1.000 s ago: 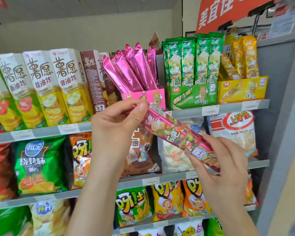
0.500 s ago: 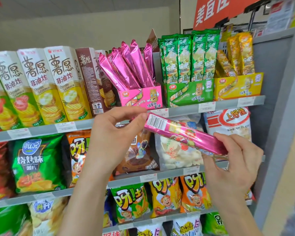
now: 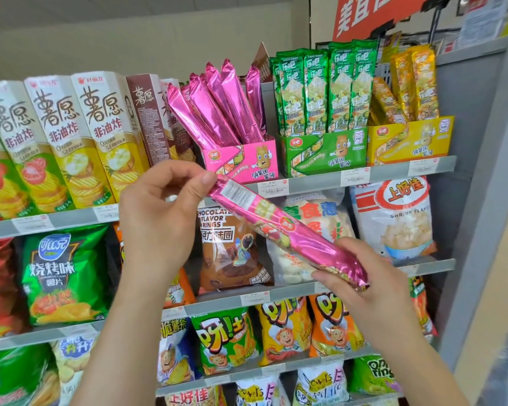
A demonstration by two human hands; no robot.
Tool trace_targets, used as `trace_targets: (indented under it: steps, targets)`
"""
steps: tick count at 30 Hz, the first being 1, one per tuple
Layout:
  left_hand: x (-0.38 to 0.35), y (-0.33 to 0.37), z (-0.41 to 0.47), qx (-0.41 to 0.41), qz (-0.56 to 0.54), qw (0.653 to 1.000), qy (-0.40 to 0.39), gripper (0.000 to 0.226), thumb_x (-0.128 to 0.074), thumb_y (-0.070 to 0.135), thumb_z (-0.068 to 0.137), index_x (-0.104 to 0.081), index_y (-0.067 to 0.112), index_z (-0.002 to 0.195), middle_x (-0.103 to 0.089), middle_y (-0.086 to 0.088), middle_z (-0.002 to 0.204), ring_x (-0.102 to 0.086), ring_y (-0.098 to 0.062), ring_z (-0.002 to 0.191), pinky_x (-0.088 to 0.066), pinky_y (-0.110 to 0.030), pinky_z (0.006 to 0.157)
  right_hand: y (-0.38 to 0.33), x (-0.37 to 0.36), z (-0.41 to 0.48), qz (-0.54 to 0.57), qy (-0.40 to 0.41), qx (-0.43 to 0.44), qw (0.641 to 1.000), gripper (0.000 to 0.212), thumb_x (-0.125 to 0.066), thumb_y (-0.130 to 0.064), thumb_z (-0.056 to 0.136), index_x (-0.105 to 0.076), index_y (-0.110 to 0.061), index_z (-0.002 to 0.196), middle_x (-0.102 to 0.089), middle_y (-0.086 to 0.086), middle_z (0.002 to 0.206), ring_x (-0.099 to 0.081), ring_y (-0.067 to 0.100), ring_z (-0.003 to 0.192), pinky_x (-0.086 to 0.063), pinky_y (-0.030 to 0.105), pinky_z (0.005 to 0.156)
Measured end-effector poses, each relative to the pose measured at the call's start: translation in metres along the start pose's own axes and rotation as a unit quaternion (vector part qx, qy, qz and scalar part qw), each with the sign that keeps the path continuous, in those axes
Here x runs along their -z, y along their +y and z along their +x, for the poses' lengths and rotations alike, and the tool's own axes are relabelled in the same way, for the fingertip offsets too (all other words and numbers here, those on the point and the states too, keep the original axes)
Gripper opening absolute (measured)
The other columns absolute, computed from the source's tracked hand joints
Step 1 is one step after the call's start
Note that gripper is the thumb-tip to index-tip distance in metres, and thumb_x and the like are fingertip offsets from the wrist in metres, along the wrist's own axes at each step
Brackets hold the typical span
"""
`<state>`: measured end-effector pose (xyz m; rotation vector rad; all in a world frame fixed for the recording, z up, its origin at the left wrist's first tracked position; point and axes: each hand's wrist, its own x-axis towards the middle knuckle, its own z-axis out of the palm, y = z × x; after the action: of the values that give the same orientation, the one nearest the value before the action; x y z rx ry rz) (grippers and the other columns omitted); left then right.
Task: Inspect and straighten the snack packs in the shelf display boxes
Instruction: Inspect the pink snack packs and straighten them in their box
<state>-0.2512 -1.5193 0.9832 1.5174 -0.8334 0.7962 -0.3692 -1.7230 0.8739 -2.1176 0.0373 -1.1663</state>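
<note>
While you hold the pink snack pack out in front of the shelves, it lies slanted between your two hands, clear of every box. Its upper left end, with the white barcode panel, is pinched between the thumb and forefinger of your left hand. Its lower right end sits in your right hand, fingers curled beneath and thumb on top. Both grips are closed on the pack. It hangs just below and nearer than the pink display box on the top shelf, where other pink packs stand leaning left. Right of that box sit a green display box with upright green packs, then a yellow display box with yellow packs, some tilted. Tall chip cartons stand at the left of the same shelf.
</note>
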Motion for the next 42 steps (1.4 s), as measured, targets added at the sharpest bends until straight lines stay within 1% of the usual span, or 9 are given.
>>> trace_targets:
  steps: [3, 6, 8, 14, 18, 26, 31, 36, 42]
  targets:
    - [-0.004, -0.008, 0.005, 0.014, -0.011, 1.0, -0.024, 0.01, -0.056, 0.037, 0.091, -0.059, 0.034, 0.082, -0.064, 0.018, 0.078, -0.057, -0.001, 0.072, -0.047, -0.021, 0.068, -0.007, 0.001, -0.002, 0.025, -0.024, 0.007, 0.999, 0.028, -0.057, -0.061, 0.081, -0.044, -0.073, 0.103, -0.061, -0.036, 0.096, -0.059, -0.007, 0.076, -0.041, 0.001, 0.059]
    - [-0.007, -0.02, 0.005, 0.058, -0.038, 0.996, -0.05, 0.023, -0.051, 0.046, 0.092, -0.06, 0.026, 0.085, -0.064, -0.021, 0.088, -0.059, -0.042, 0.08, -0.052, -0.058, 0.076, -0.009, 0.004, -0.003, 0.106, -0.053, -0.019, 0.993, 0.03, -0.055, -0.058, 0.083, -0.051, -0.069, 0.11, -0.067, -0.032, 0.095, -0.064, -0.006, 0.075, -0.044, 0.003, 0.061]
    - [-0.008, -0.025, 0.006, 0.085, -0.058, 0.994, -0.04, 0.025, -0.053, 0.049, 0.089, -0.06, 0.026, 0.082, -0.057, -0.033, 0.084, -0.054, -0.048, 0.074, -0.05, -0.065, 0.072, -0.006, 0.009, -0.004, 0.178, -0.077, -0.054, 0.98, 0.04, -0.057, -0.066, 0.08, -0.055, -0.06, 0.119, -0.071, -0.026, 0.101, -0.069, -0.003, 0.084, -0.05, 0.009, 0.07]
    - [-0.016, -0.028, -0.002, 0.154, -0.139, 0.978, 0.034, 0.026, -0.067, 0.051, 0.081, -0.068, 0.027, 0.072, -0.056, 0.01, 0.057, -0.045, -0.012, 0.057, -0.04, -0.031, 0.056, -0.002, 0.017, -0.001, 0.257, -0.046, -0.087, 0.961, 0.053, -0.052, -0.071, 0.084, -0.069, -0.034, 0.118, -0.076, 0.003, 0.076, -0.072, 0.011, 0.069, -0.053, 0.014, 0.061]
    - [-0.015, -0.031, -0.004, 0.182, -0.27, 0.946, 0.0, 0.04, -0.081, 0.059, 0.063, -0.073, 0.021, 0.068, -0.065, 0.007, 0.061, -0.056, -0.006, 0.055, -0.047, -0.019, 0.053, -0.002, 0.015, -0.001, 0.302, -0.01, -0.108, 0.947, 0.048, -0.052, -0.069, 0.086, -0.07, -0.035, 0.115, -0.071, 0.011, 0.065, -0.067, 0.017, 0.055, -0.053, 0.02, 0.052]
    - [0.005, -0.019, -0.002, 0.094, -0.295, 0.944, -0.118, 0.026, -0.085, 0.04, 0.062, -0.08, 0.025, 0.083, -0.076, 0.006, 0.079, -0.072, -0.009, 0.071, -0.056, -0.022, 0.064, 0.005, 0.015, -0.001, 0.369, 0.014, -0.165, 0.914, 0.057, -0.053, -0.071, 0.085, -0.069, -0.026, 0.116, -0.067, 0.022, 0.078, -0.061, 0.015, 0.056, -0.05, 0.023, 0.052]
    - [0.004, -0.01, 0.002, 0.022, -0.092, 0.994, -0.064, 0.036, -0.064, 0.013, 0.092, -0.077, 0.044, 0.082, -0.073, 0.021, 0.074, -0.068, 0.002, 0.067, -0.053, -0.013, 0.06, 0.004, 0.015, 0.006, 0.392, -0.004, -0.196, 0.899, 0.053, -0.054, -0.067, 0.085, -0.07, -0.026, 0.116, -0.071, 0.014, 0.094, -0.063, 0.015, 0.07, -0.053, 0.026, 0.061]
    - [-0.001, -0.014, 0.013, 0.042, -0.072, 0.996, 0.012, 0.025, -0.056, 0.016, 0.098, -0.07, 0.03, 0.082, -0.069, 0.019, 0.068, -0.063, 0.002, 0.06, -0.054, -0.017, 0.056, 0.001, 0.016, 0.012, 0.493, -0.136, -0.238, 0.826, 0.061, -0.078, -0.056, 0.072, -0.067, -0.024, 0.123, -0.069, 0.01, 0.12, -0.07, 0.025, 0.088, -0.056, 0.027, 0.071]
    - [-0.006, -0.018, 0.03, 0.124, -0.207, 0.967, 0.077, 0.02, -0.055, 0.023, 0.099, -0.067, 0.019, 0.083, -0.065, 0.01, 0.068, -0.058, -0.006, 0.065, -0.054, -0.024, 0.058, -0.008, -0.004, 0.021, 0.451, -0.057, -0.236, 0.859, 0.067, -0.09, -0.059, 0.049, -0.075, -0.031, 0.108, -0.075, 0.009, 0.106, -0.073, 0.023, 0.092, -0.058, 0.024, 0.065]
